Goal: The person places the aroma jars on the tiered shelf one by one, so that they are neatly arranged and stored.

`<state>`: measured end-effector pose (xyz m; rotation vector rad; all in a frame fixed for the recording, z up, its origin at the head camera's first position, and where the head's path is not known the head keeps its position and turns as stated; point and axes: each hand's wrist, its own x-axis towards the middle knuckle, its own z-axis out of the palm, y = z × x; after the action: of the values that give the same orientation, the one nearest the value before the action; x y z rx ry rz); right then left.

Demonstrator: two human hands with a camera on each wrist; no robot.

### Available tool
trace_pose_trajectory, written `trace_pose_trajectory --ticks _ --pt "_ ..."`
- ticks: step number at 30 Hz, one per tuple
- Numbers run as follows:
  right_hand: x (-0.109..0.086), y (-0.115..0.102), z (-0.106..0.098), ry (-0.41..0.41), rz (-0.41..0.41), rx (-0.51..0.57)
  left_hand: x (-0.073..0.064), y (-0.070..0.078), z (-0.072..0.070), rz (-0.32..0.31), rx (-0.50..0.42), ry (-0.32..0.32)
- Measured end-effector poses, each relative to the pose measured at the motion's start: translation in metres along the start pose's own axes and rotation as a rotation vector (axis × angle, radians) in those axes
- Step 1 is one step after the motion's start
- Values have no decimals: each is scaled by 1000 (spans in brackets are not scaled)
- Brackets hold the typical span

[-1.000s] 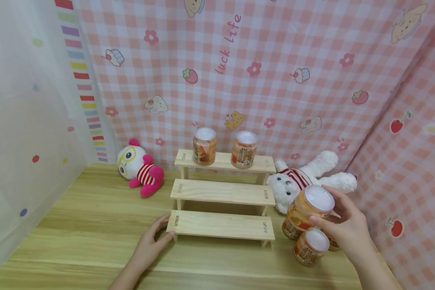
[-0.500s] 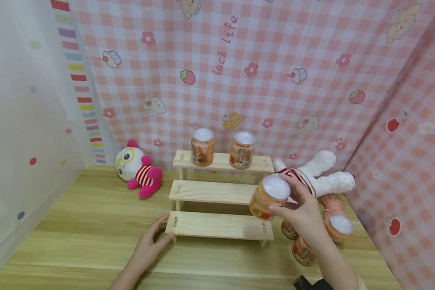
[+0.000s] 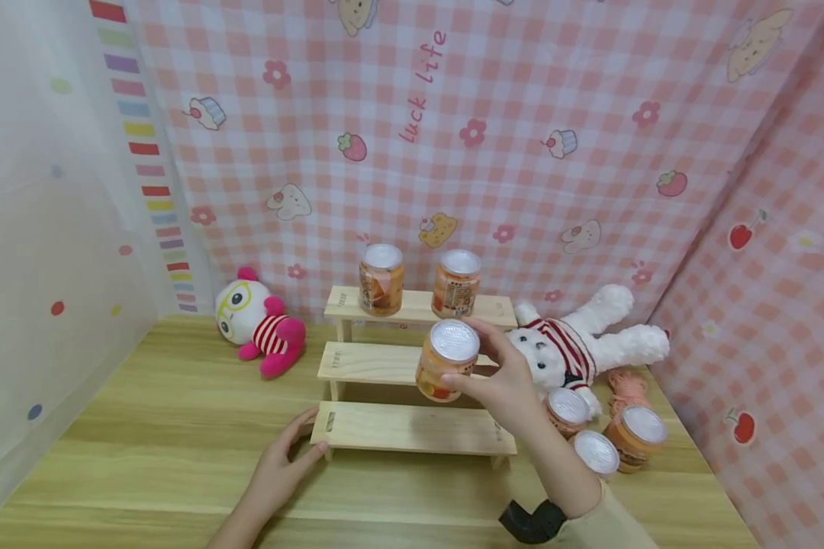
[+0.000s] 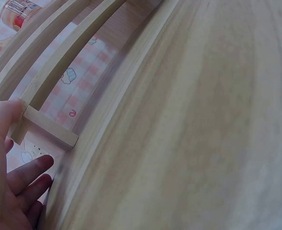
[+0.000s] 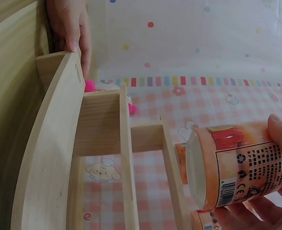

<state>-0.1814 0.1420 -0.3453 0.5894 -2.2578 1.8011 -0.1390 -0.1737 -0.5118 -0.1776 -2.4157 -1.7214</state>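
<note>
My right hand point(image 3: 504, 381) grips a clear-lidded jar of orange fruit point(image 3: 446, 362) by its side, with the thumb in front. In the head view the jar overlaps the middle step of a three-step wooden display stand point(image 3: 412, 427), tilted a little. Its printed label point(image 5: 246, 163) with a barcode shows in the right wrist view. At the left end of the lowest step, my left hand point(image 3: 278, 469) holds the board's corner. The left wrist view has the thumb point(image 4: 9, 112) on the wood and the other fingers loosely extended. Two similar jars point(image 3: 381, 286) stand on the top step.
Three more jars point(image 3: 635, 438) stand on the table point(image 3: 144, 457) at the right. Beyond them lie a white plush toy point(image 3: 563, 351) and a pink bundle point(image 3: 628, 389). A pink-and-white plush toy point(image 3: 264, 328) lies at the left, before the checked curtain point(image 3: 412, 175).
My right hand has carried the jar leftward from above the jars at the right to the stand's middle step. The left hand keeps its place on the lowest step.
</note>
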Motion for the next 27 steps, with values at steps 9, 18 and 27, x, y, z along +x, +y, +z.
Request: trace_pose_trajectory --ticks 9,18,27 --pt "11 -12 27 -13 13 -12 -1 2 -1 -2 10 5" --pt "22 -23 52 -24 44 16 -1 1 0 -2 14 2" --pt "41 21 76 -15 40 44 1 -4 0 -1 28 5"
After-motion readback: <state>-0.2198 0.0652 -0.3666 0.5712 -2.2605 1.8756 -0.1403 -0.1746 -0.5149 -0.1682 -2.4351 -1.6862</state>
